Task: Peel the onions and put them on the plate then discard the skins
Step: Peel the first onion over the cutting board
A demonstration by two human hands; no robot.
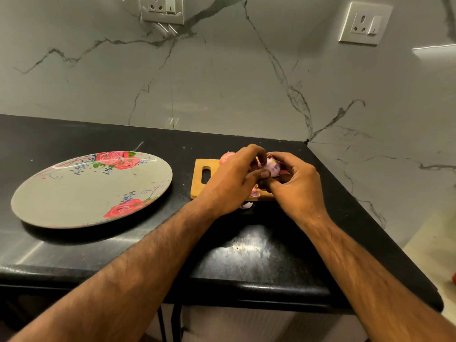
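— Where is the onion (271, 169)?
— Above the board (197, 186), right side of the tabletop (172, 238), between both hands.
— And the fingers?
— The left hand (229, 183) and right hand (296, 186) both curl their fingers (264, 174) around it, pinching.
— Anything else?
— A second onion (226, 157) sits at the board's far edge, skins (246, 205) at its near edge. The plate (74, 201) lies left.

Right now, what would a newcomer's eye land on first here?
Both hands meet at centre right: the left hand and right hand grip a pale purple onion above a small wooden cutting board. Left of them on the black counter lies a big grey plate with red roses, nothing on it. Torn skins lie by the board's near edge.
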